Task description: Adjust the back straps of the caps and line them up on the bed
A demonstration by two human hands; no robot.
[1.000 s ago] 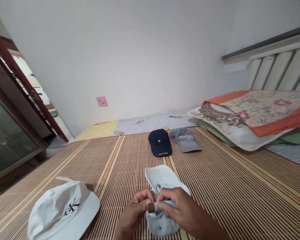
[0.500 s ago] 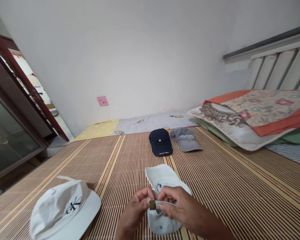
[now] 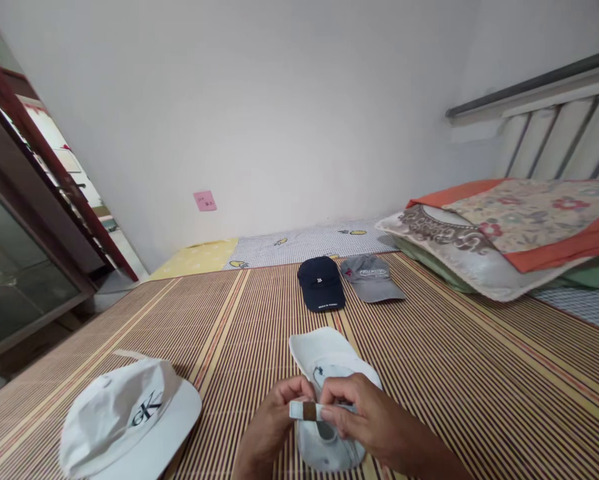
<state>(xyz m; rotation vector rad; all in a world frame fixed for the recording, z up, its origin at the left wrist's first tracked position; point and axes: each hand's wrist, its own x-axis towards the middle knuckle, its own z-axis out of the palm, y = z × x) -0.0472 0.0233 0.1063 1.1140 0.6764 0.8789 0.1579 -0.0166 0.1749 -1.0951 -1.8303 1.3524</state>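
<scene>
A pale blue-white cap (image 3: 332,455) lies on the mat in front of me, its brim pointing away. Across its back opening runs an adjuster strap (image 3: 298,410) with a brown buckle (image 3: 310,411). My left hand (image 3: 274,420) pinches the strap at the left of the buckle, fingers closed. Just right of the buckle, my right hand (image 3: 362,417) grips the same strap between thumb and fingers. Both hands hide part of the cap's crown and some of the strap.
To the left sits a white cap (image 3: 124,423) with dark letters. Farther back are a navy cap (image 3: 321,283) and a grey cap (image 3: 372,279) side by side on the striped mat (image 3: 259,320). A pillow (image 3: 479,257) lies at the right, against a railing.
The strap's end now sticks out to the left of the brown buckle, where it did not show before. The buckle sits slightly farther right. The other caps have not moved.
</scene>
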